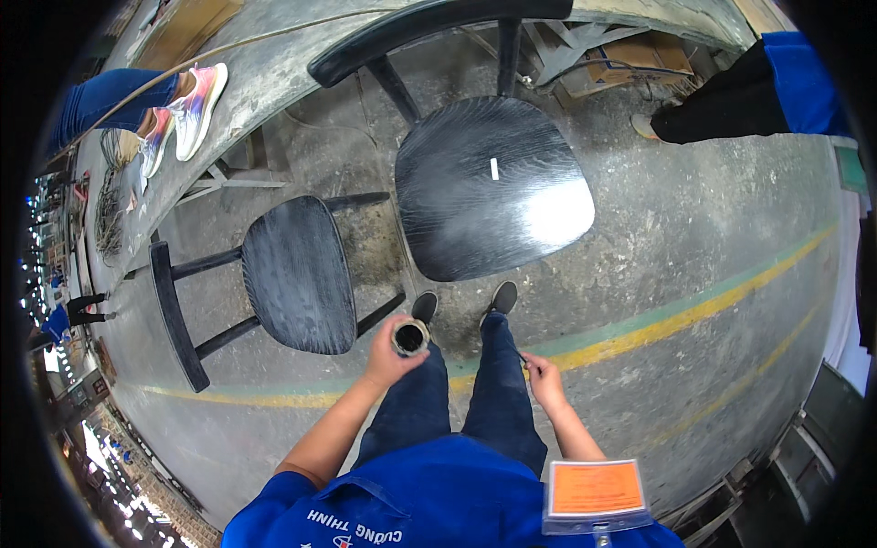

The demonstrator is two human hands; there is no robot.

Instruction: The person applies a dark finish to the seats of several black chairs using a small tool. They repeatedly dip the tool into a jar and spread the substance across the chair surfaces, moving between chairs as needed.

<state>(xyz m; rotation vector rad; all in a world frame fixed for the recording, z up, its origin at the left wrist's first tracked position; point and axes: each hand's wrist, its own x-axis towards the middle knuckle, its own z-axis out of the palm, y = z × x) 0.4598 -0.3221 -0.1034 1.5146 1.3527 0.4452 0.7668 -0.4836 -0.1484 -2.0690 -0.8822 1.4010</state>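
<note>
My left hand [385,359] is wrapped round a small round cup [424,339] with dark contents, its mouth facing up, over my left leg. My right hand [545,380] is closed in a pinch beside my right leg. From its fingers pokes the tip of a thin dark stick [523,358]; its kind cannot be made out. In front of my feet stands a black wooden chair [470,219] with a glossy patch on its seat. A short white strip [494,169] lies on that seat. Neither hand touches the chair.
A second, duller black chair [297,279] lies or stands at the left. Behind is a grey platform [274,68], where another person's sneakers [200,110] rest. Someone in dark trousers [731,100] is at the far right. A cardboard box [644,59] sits beneath the platform.
</note>
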